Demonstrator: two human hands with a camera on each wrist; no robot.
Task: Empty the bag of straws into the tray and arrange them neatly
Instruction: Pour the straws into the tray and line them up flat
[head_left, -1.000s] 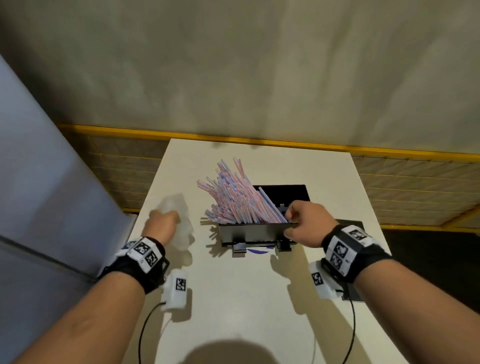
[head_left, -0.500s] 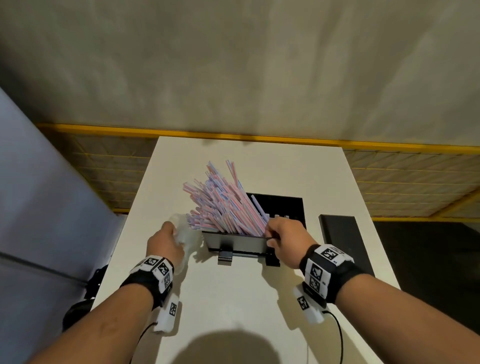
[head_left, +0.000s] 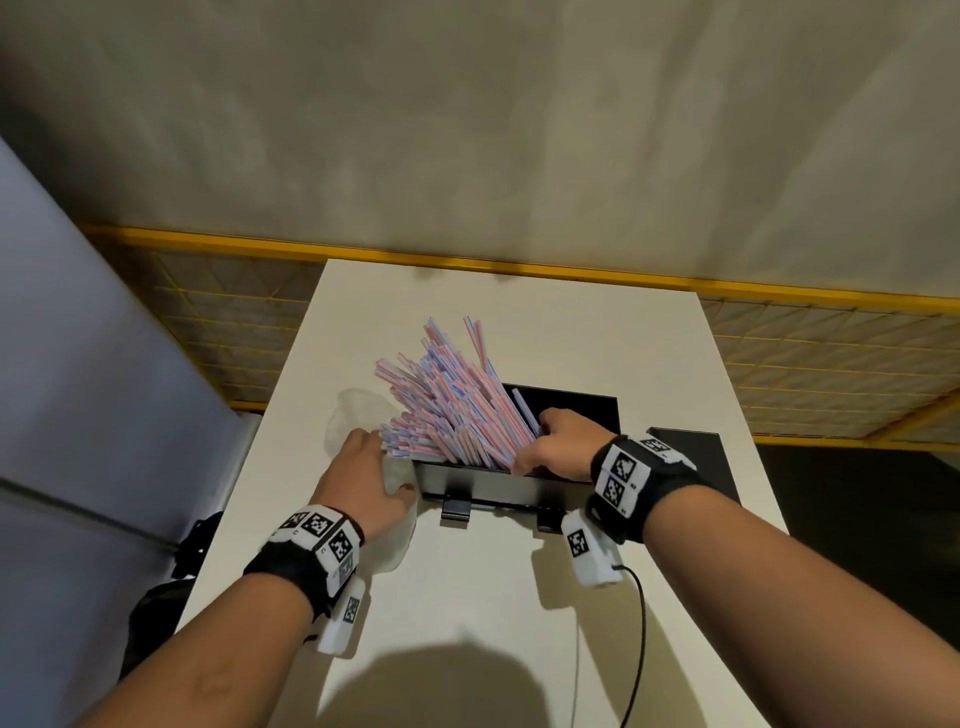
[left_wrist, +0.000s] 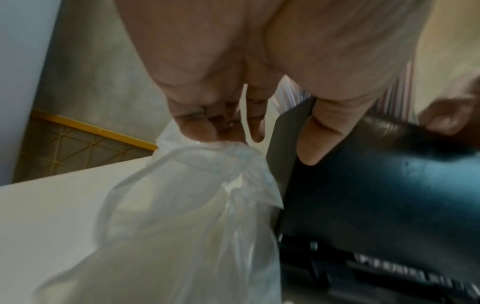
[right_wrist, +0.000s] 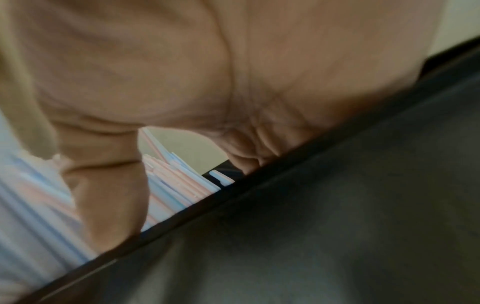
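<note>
At the left of the head view, the grey panel fills the frame's edge, and beside it the white table runs up the middle toward the yellow rail across the frame. The left hand sits left of centre, its fingers curled round the clear plastic bag, which bulges above and hangs below the hand; the left wrist view shows the bunched neck of the bag pinched in the fingertips, with the thumb lying against the corner of the dark tray wall. Just right of that hand, the black tray stands in the centre of the frame, and the pink-and-blue striped straws lie in it as a loose fan, their far ends sticking out over the tray's left rim toward the upper left. Further right, the right hand reaches over the tray's near wall, fingers bent down against the right side of the straw pile; the right wrist view shows the thumb and fingertips inside the rim beside the straws, though whether they grip any is unclear. A flat black slab lies on the table at the right, partly behind the right wrist.
</note>
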